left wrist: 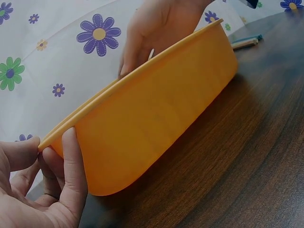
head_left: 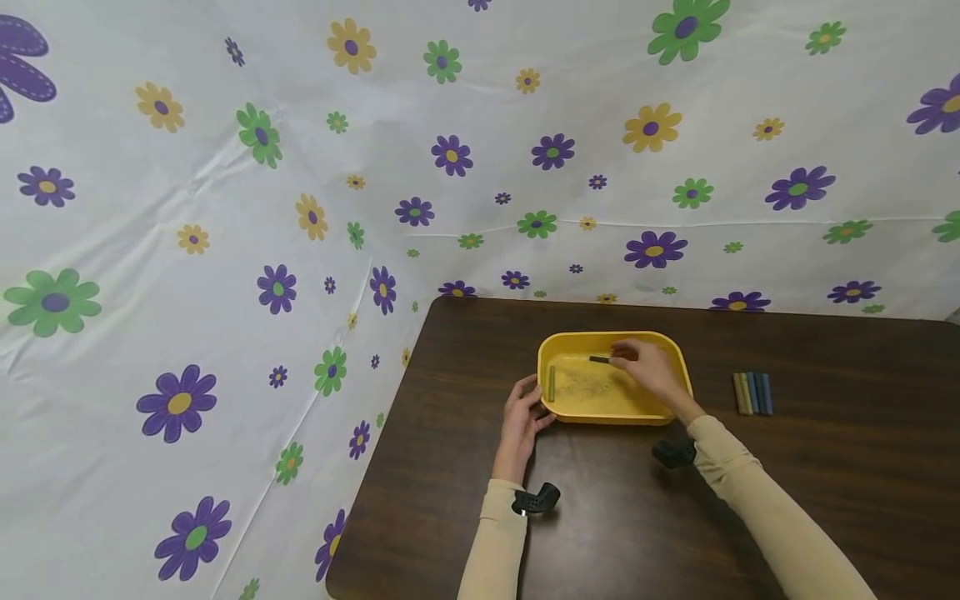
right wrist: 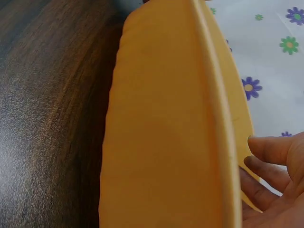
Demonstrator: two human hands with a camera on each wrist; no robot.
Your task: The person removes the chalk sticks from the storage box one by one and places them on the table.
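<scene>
A yellow plastic tray (head_left: 607,417) sits on the table with dark smudges on its floor. My left hand (head_left: 521,421) grips its left end; in the left wrist view the thumb and fingers pinch the rim (left wrist: 102,95). Inside the tray, my right hand (head_left: 648,367) holds a dark chalk stick (head_left: 599,359) by its right end. Seen from the right wrist, the thumb and fingers (right wrist: 270,149) are above the inside wall, and the rim hides the stick. An olive-green chalk stick (head_left: 552,383) lies upright along the tray's left side.
To the right of the tray, several chalk sticks (head_left: 752,393), yellowish and blue, lie side by side on the dark wooden table (head_left: 615,508). A white sheet with printed flowers (head_left: 480,100) hangs behind the table and at its left.
</scene>
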